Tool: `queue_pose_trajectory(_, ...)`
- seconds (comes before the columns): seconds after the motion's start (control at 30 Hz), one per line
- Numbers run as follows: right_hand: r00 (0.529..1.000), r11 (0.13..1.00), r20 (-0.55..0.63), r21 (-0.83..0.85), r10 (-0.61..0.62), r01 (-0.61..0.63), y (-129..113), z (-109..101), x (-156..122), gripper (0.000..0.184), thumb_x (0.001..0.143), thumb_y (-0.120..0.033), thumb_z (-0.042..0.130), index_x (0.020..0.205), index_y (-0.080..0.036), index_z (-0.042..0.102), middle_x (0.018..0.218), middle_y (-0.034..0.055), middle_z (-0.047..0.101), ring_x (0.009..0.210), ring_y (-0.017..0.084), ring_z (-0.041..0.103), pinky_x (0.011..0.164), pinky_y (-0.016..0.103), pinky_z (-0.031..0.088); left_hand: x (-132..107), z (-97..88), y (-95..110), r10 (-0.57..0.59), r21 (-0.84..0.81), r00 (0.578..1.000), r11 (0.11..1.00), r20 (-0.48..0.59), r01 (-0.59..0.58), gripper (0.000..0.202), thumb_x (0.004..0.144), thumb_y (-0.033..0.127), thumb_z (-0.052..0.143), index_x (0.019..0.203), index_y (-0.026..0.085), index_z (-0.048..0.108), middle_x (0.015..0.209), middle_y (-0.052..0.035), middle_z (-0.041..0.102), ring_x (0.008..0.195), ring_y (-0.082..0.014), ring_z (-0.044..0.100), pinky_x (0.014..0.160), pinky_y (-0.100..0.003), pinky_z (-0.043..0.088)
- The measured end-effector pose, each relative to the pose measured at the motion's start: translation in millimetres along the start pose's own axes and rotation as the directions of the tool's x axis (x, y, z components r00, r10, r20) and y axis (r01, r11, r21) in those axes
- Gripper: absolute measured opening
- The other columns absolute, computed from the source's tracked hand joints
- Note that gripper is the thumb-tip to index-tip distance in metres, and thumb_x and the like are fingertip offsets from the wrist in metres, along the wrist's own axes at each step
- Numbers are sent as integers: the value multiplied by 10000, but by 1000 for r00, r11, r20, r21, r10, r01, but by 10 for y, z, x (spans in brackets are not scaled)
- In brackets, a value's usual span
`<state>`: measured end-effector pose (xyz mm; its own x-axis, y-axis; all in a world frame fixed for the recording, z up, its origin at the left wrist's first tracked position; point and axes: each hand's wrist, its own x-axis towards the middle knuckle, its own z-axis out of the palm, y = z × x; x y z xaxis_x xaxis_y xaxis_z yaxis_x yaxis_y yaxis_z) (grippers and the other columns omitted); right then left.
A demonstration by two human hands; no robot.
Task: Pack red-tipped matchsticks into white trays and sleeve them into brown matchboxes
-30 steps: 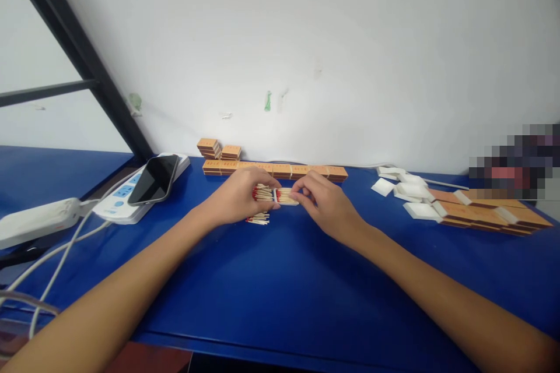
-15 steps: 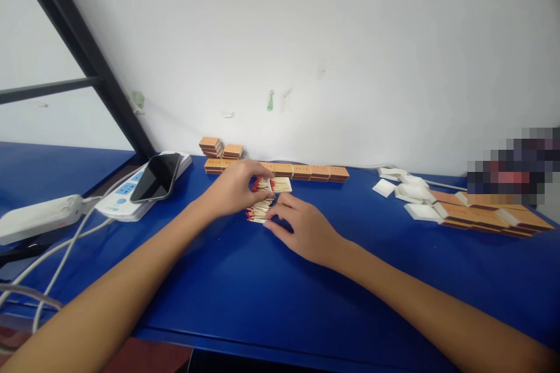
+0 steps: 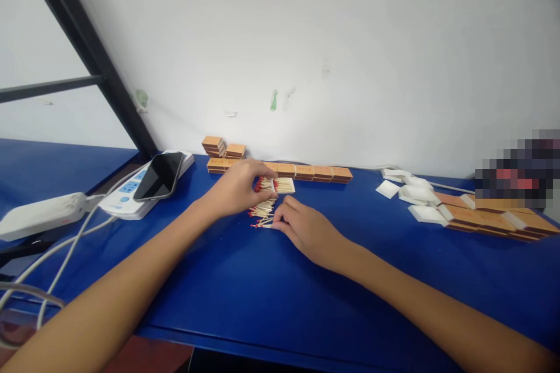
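Observation:
My left hand (image 3: 238, 189) is closed on a white matchbox tray (image 3: 283, 185) filled with red-tipped matches, holding it just above the blue table (image 3: 271, 285). Below it lies a small loose pile of matches (image 3: 262, 214). My right hand (image 3: 306, 227) rests on the table at the right end of that pile, its fingertips pinched on the sticks.
A row of orange matchboxes (image 3: 306, 172) lines the wall, with two short stacks (image 3: 223, 147) at its left end. Empty white trays (image 3: 413, 198) and orange sleeves (image 3: 494, 218) lie at the right. A phone (image 3: 160, 176) rests on a power strip (image 3: 126, 198) with cables at the left.
My right hand left the tray and dropped to the loose matches on the table. My left hand keeps the filled tray, now a little farther back.

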<state>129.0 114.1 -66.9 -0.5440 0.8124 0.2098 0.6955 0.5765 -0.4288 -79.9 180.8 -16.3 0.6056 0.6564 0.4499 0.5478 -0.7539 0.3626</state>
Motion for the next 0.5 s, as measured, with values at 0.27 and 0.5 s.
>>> queue_pose_trajectory(0.27, 999, 1000, -29, -16, -18, 18, -158, 114, -18, 83, 1033, -206, 602, 961, -172, 626, 1068, 66, 650, 879, 187, 646, 802, 340, 498, 2, -1, 5, -9, -6, 1000, 1000, 19, 9, 169, 868, 276, 768, 1014, 192, 758, 1071, -77, 766, 973, -237, 678, 869, -389, 518)
queue_pose_trajectory(0.5, 994, 998, -96, 43, -51, 56, -114, 143, -26, 73, 1021, -209, 617, 962, -183, 651, 1041, 46, 653, 860, 169, 643, 797, 329, 501, 14, 5, 17, -6, -9, 1000, 1000, 14, 6, 175, 868, 278, 770, 1017, 189, 754, 1065, -79, 766, 976, -240, 681, 874, -390, 520)
